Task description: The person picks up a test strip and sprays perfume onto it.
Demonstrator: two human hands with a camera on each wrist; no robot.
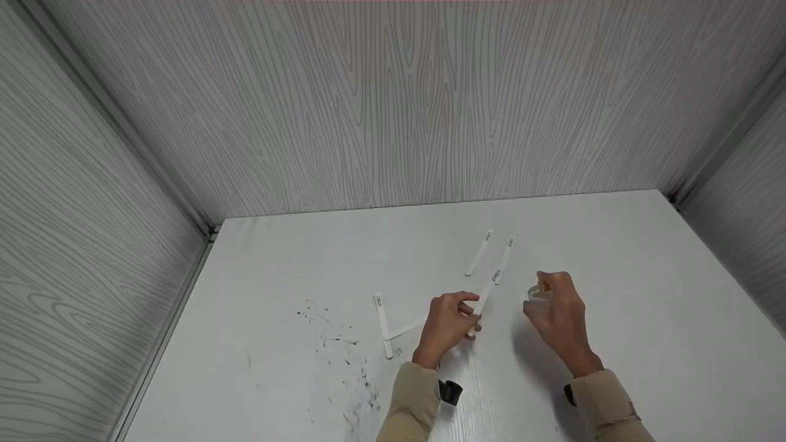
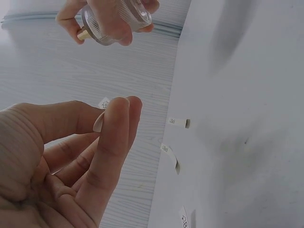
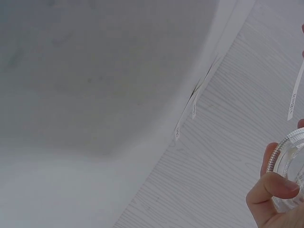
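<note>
My left hand (image 1: 445, 325) pinches a white paper test strip (image 1: 484, 299) between thumb and fingers; the strip slants up and right, with dark print at its far end. In the left wrist view only a short piece of it shows past the fingertips. To the right, my right hand (image 1: 560, 313) grips a clear round glass perfume bottle (image 2: 137, 13) with a ribbed side. One finger lies on its gold-coloured spray top (image 2: 83, 34). The bottle is held above the table, apart from the strip. In the right wrist view the bottle (image 3: 284, 159) is partly cut off.
Two printed strips (image 1: 479, 253) lie on the white table (image 1: 295, 258) beyond my hands. Left of my left hand, another strip (image 1: 382, 313) meets a slanting one (image 1: 406, 328). Dark specks and smears (image 1: 362, 374) mark the tabletop. Wood-grain panels (image 1: 393, 104) stand behind and at both sides.
</note>
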